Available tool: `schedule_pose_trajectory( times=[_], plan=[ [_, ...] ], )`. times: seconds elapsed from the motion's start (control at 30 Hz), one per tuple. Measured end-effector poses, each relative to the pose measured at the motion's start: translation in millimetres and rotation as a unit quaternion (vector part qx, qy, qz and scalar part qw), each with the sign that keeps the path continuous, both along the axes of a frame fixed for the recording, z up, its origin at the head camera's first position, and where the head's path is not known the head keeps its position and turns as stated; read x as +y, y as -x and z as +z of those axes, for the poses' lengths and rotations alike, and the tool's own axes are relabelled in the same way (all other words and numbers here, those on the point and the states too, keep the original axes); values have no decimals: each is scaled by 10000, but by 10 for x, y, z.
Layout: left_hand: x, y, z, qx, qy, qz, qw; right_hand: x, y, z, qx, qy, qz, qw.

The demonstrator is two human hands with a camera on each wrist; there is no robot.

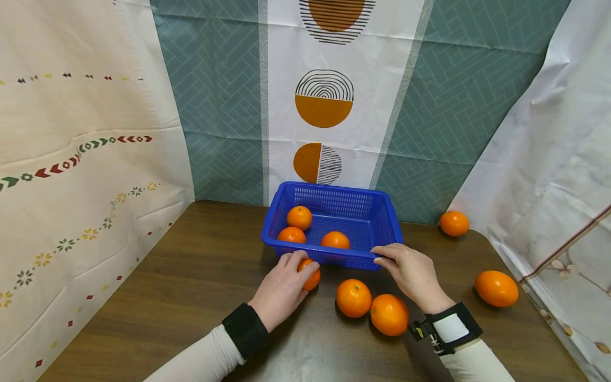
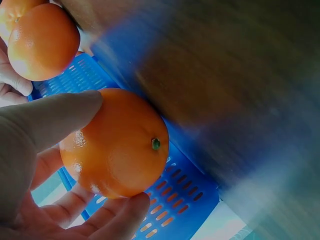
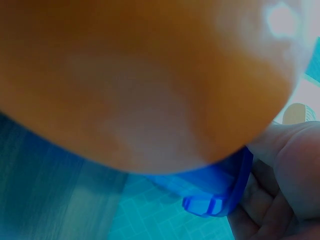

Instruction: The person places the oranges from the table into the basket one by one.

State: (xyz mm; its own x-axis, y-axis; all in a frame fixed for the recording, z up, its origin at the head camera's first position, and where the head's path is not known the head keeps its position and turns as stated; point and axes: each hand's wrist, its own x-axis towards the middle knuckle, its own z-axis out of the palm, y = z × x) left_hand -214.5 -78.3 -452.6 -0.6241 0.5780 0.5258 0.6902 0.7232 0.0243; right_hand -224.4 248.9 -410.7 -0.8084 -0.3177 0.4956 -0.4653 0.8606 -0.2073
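My left hand [image 1: 281, 291] grips an orange [image 1: 312, 278] just in front of the blue plastic basket [image 1: 341, 258]. In the left wrist view its thumb and fingers curl round the orange [image 2: 117, 145], whose green stem spot shows. My right hand [image 1: 414, 275] pinches the basket's front rim near the right corner, thumb outside. Inside the basket sit three oranges, two at the left [image 1: 299, 217] and one by the front wall [image 1: 335, 240]. An orange [image 3: 150, 85] close to the camera fills most of the right wrist view and hides part of the basket.
Two oranges [image 1: 354, 298] [image 1: 390, 314] lie side by side on the brown wooden table [image 1: 200, 276] between my forearms. Farther right are an orange [image 1: 496, 288] near the table's edge and another [image 1: 454, 223] at the back corner. Patterned cloth [image 1: 224, 106] hangs behind the table and along both sides.
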Motion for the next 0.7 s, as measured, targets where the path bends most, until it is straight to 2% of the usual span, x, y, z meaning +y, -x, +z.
schedule_pose_trajectory(
  times=[0.33,0.7],
  plan=[
    [-1,-2,-1,2,-71,-75,9999,1,2,-2,5,3,-9,10000],
    [-6,4,-9,-213,-24,-40,9998,4,4,-5,-25,12,-13,10000]
  ],
)
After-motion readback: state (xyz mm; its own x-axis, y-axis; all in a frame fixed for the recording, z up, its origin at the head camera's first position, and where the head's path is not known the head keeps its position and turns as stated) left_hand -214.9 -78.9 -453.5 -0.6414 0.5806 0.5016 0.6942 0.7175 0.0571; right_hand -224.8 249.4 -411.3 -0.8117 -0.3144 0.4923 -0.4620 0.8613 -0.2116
